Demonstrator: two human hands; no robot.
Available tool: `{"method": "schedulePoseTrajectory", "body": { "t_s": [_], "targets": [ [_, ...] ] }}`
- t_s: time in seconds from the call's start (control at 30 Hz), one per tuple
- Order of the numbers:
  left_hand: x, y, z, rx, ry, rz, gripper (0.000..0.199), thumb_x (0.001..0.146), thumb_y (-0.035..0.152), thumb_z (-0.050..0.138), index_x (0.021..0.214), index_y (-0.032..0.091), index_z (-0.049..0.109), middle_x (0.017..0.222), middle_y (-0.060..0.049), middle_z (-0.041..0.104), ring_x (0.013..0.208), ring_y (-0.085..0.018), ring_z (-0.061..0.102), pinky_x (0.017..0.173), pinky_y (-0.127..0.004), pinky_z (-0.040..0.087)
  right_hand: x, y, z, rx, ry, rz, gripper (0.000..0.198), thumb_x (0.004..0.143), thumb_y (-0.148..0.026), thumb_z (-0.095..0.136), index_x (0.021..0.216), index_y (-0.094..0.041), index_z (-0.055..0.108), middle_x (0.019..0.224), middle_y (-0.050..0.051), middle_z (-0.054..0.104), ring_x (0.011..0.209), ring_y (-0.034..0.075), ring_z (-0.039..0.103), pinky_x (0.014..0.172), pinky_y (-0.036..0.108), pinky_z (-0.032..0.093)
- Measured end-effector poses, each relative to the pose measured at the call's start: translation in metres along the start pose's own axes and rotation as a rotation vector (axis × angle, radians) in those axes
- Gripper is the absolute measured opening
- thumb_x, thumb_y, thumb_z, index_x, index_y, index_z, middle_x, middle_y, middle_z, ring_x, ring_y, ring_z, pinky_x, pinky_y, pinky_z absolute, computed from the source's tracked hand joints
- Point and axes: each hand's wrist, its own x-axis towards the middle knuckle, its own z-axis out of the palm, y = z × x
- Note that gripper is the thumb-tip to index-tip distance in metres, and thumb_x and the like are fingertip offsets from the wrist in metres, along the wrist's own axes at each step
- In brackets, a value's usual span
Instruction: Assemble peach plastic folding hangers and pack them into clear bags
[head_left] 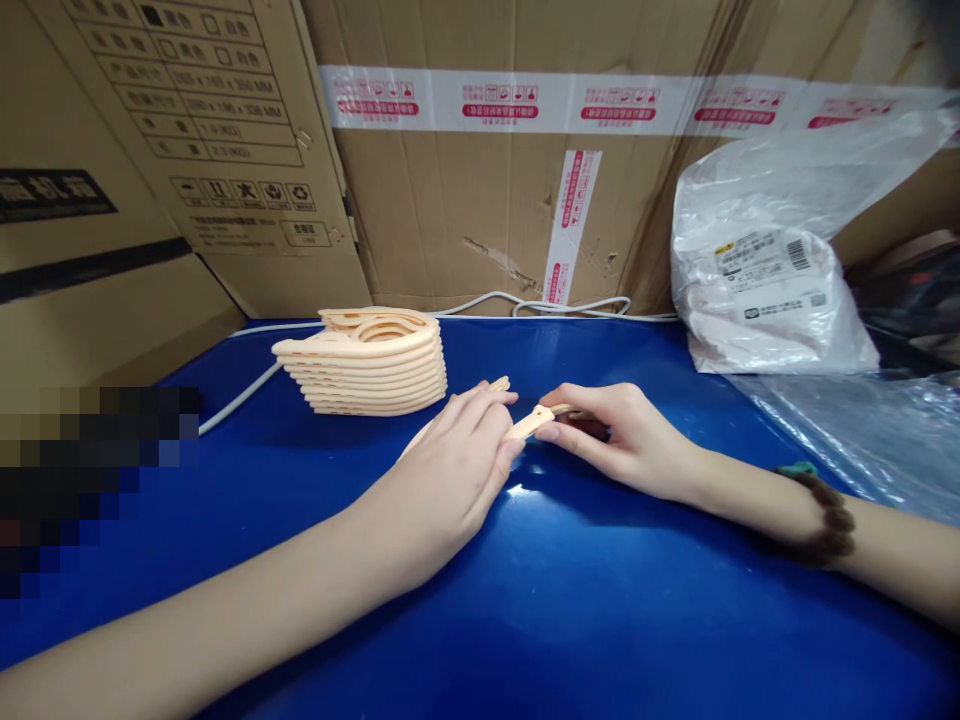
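Note:
My left hand (472,450) lies over a slim beige plastic piece (527,425), with its fingers and thumb closed on it. Much of the piece is hidden under that palm; a narrow tip shows beyond the fingers. At the piece's right end, my right hand (622,435) pinches it between thumb and fingers. Just left of the hands stands a neat stack of flat, curved beige plastic pieces (360,365), each with looped openings, of the same colour as the held one.
A blue table (585,610) lies beneath everything. Cardboard boxes (450,220) wall off the back and left. A white plastic bag (772,290) with a label stands back right, near clear plastic film (862,430). A white cable (247,390) runs along the back edge.

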Motion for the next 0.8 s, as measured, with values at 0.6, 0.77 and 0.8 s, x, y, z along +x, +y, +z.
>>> {"method": "schedulePoseTrajectory", "body": {
  "t_s": [0.6,0.77,0.8],
  "targets": [
    [-0.0005,-0.0038,0.0005,0.030,-0.016,0.040,0.038,0.104,0.027,0.022,0.120,0.012,0.053,0.139,-0.014,0.049,0.139,-0.025,0.034,0.117,-0.049,0.030,-0.0035,-0.0012,0.0011,-0.295,0.081,-0.194,0.025,0.099,-0.033,0.045,0.100,-0.016,0.063,0.087,0.005,0.073,0.071,0.014,0.067,0.061,0.023,0.046],
    [-0.0004,-0.0039,-0.0008,0.024,-0.010,0.053,0.037,0.104,0.026,0.023,0.115,0.012,0.055,0.138,-0.014,0.050,0.139,-0.023,0.034,0.117,-0.046,0.030,-0.0042,-0.0015,0.0020,-0.364,0.085,-0.208,0.025,0.099,-0.033,0.043,0.100,-0.017,0.062,0.086,0.005,0.072,0.071,0.015,0.066,0.061,0.024,0.046],
    [-0.0003,-0.0041,-0.0010,0.023,-0.013,0.055,0.037,0.104,0.026,0.023,0.114,0.012,0.055,0.137,-0.014,0.050,0.139,-0.023,0.034,0.117,-0.046,0.030,-0.0042,-0.0016,0.0020,-0.383,0.089,-0.213,0.025,0.099,-0.033,0.043,0.100,-0.017,0.062,0.084,0.005,0.072,0.069,0.015,0.066,0.060,0.024,0.045]
  ]
}}
